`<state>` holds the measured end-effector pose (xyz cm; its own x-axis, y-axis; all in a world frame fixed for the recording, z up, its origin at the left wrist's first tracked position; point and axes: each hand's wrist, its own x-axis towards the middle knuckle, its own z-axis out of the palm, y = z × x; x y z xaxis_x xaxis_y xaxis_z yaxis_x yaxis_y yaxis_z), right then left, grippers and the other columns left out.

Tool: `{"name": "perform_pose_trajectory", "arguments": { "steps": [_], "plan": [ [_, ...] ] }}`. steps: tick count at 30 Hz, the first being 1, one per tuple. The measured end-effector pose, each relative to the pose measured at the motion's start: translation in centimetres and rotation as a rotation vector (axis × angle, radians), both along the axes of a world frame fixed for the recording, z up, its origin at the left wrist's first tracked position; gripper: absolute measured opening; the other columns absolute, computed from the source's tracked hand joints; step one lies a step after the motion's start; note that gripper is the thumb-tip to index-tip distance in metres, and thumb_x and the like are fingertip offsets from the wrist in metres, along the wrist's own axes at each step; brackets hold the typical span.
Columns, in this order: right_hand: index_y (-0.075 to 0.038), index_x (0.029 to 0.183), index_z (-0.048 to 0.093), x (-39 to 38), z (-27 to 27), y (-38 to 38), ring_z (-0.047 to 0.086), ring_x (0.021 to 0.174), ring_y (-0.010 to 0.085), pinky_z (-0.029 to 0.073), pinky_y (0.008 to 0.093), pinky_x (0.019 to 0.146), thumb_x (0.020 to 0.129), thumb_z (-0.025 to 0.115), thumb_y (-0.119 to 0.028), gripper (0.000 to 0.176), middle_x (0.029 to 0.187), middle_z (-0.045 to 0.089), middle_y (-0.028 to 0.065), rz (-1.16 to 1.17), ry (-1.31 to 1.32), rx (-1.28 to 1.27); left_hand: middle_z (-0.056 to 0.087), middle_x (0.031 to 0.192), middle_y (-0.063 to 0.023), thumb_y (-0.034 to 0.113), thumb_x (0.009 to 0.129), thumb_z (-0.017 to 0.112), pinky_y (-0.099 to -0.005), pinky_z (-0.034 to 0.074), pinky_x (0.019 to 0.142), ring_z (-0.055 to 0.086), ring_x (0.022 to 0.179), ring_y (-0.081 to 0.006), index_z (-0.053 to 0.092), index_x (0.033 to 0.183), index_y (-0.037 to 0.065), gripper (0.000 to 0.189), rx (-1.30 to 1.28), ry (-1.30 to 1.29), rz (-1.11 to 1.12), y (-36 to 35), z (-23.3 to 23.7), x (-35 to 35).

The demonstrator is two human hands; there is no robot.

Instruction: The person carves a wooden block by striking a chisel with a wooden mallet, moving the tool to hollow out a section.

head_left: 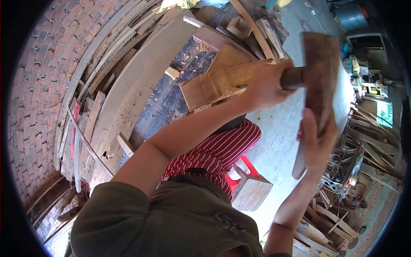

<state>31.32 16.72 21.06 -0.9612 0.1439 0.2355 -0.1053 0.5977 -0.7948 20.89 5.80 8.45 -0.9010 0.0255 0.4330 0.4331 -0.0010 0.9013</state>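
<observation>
A long, dark-brown wooden piece (319, 73), broad and block-like at its upper end and narrower below, is held up above the pale concrete floor (278, 145). From the person's left hand (265, 88) the broad end lies at 3 o'clock; from the right hand (317, 143) it lies at 12 o'clock. The right hand is the nearer, in contact with the narrower part; the left hand is set off to the side.

The piece's long axis runs nearly from 12 to 6 o'clock, the lower end leaning slightly toward 7. The broad end points to 12, and the rounded tip shows just below the right thumb.

The left hand is curled round a dark, short wooden cylinder (292, 78), whose free end points to 3 o'clock and meets the broad end's near side in the view. Whether the two are joined, merely touching or only overlapping cannot be told. The right hand is wrapped about the narrower part, thumb along its left side pointing to 12; how firmly it grips cannot be told.

At 9 o'clock from the left hand lies a yellowish-brown, angular wooden assembly (201, 92). At 8 o'clock from the right hand stands a greyish-brown wooden block (255, 192), near a red plastic stool (249, 166).
</observation>
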Motion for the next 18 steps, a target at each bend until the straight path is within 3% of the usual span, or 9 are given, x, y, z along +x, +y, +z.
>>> {"name": "perform_pose_trajectory", "arguments": {
  "steps": [1, 2, 3, 5, 6, 9, 15, 17, 18],
  "plan": [
    [0.008, 0.119, 0.051, -0.1, -0.1, -0.6, 0.053, 0.056, 0.0107, 0.042, 0.0253, 0.052, 0.091, 0.068, -0.021, 0.044, 0.073, 0.062, 0.0054, -0.074, -0.258, 0.005, 0.069, 0.083, -0.0145, 0.023, 0.075, 0.082, -0.0386, 0.052, 0.065, 0.069, 0.073, -0.0302, 0.064, 0.096, 0.006, 0.032, -0.005, 0.044, 0.01, 0.3, -0.5, 0.1],
    [0.007, 0.121, 0.051, -0.1, 0.0, 0.2, 0.052, 0.056, 0.0088, 0.043, 0.0236, 0.053, 0.09, 0.068, -0.021, 0.044, 0.073, 0.061, 0.0039, -0.088, -0.277, 0.033, 0.067, 0.08, -0.0152, 0.018, 0.073, 0.082, -0.0395, 0.051, 0.064, 0.068, 0.072, -0.0326, 0.064, 0.094, 0.006, 0.03, 0.036, 0.04, 0.024, 0.7, -0.9, 0.0],
    [0.007, 0.121, 0.051, -0.2, -0.3, 0.7, 0.052, 0.056, 0.0088, 0.043, 0.0236, 0.053, 0.09, 0.068, -0.021, 0.044, 0.073, 0.061, 0.0039, -0.073, -0.273, 0.038, 0.067, 0.08, -0.0152, 0.018, 0.073, 0.082, -0.0395, 0.051, 0.064, 0.068, 0.072, -0.0326, 0.064, 0.094, 0.006, 0.03, 0.04, 0.044, 0.04, 0.7, -0.8, -0.3],
    [0.0, 0.109, 0.054, 0.8, -1.3, 1.2, 0.05, 0.052, 0.0081, 0.041, 0.0237, 0.048, 0.095, 0.063, -0.022, 0.028, 0.065, 0.055, 0.0016, -0.08, 0.078, -0.034, 0.066, 0.077, -0.014, 0.017, 0.072, 0.082, -0.0389, 0.051, 0.062, 0.067, 0.071, -0.0323, 0.063, 0.093, 0.006, 0.03, 0.024, 0.098, 0.007, 0.8, -1.2, 0.3],
    [0.001, 0.109, 0.053, 1.1, -0.5, 0.1, 0.051, 0.052, 0.008, 0.041, 0.0238, 0.047, 0.095, 0.062, -0.022, 0.029, 0.066, 0.055, 0.0015, -0.049, 0.103, -0.159, 0.065, 0.076, -0.0127, 0.018, 0.07, 0.082, -0.039, 0.05, 0.062, 0.067, 0.07, -0.0319, 0.064, 0.092, 0.008, 0.03, -0.04, -0.002, -0.06, 0.5, -0.8, 1.1],
    [0.007, 0.121, 0.051, 2.0, -2.1, 0.5, 0.05, 0.055, 0.0071, 0.041, 0.0224, 0.05, 0.09, 0.066, -0.022, 0.045, 0.069, 0.057, 0.0042, -0.073, -0.131, -0.05, 0.065, 0.07, -0.0084, 0.019, 0.071, 0.077, -0.0401, 0.05, 0.057, 0.067, 0.065, -0.031, 0.058, 0.088, 0.012, 0.026, -0.023, 0.225, -0.051, 1.4, -1.7, 2.7],
    [0.003, 0.12, 0.05, 4.5, -3.1, 1.2, 0.05, 0.053, 0.0086, 0.042, 0.0236, 0.048, 0.09, 0.072, -0.032, 0.051, 0.068, 0.055, 0.0019, -0.133, -0.125, -0.214, 0.065, 0.069, -0.0078, 0.02, 0.072, 0.077, -0.0389, 0.05, 0.057, 0.067, 0.064, -0.0286, 0.059, 0.087, 0.012, 0.024, -0.105, 0.26, -0.115, 1.6, -1.7, 3.1],
    [0.002, 0.116, 0.051, 5.3, -3.3, 1.0, 0.05, 0.053, 0.0087, 0.042, 0.0237, 0.048, 0.09, 0.071, -0.033, 0.048, 0.068, 0.054, 0.002, -0.183, -0.132, -0.28, 0.067, 0.071, -0.0088, 0.024, 0.075, 0.077, -0.0378, 0.051, 0.058, 0.068, 0.064, -0.0264, 0.061, 0.089, 0.01, 0.025, -0.144, 0.154, -0.217, 1.2, -1.5, 1.2],
    [0.002, 0.114, 0.051, 5.6, -3.5, 0.9, 0.05, 0.053, 0.0088, 0.042, 0.0239, 0.048, 0.09, 0.071, -0.034, 0.047, 0.067, 0.054, 0.0022, -0.185, -0.118, -0.295, 0.066, 0.07, -0.0089, 0.026, 0.076, 0.078, -0.0374, 0.051, 0.059, 0.068, 0.064, -0.0237, 0.062, 0.088, 0.008, 0.027, -0.093, 0.089, -0.131, 0.7, -0.8, 0.2]
  ]
}}
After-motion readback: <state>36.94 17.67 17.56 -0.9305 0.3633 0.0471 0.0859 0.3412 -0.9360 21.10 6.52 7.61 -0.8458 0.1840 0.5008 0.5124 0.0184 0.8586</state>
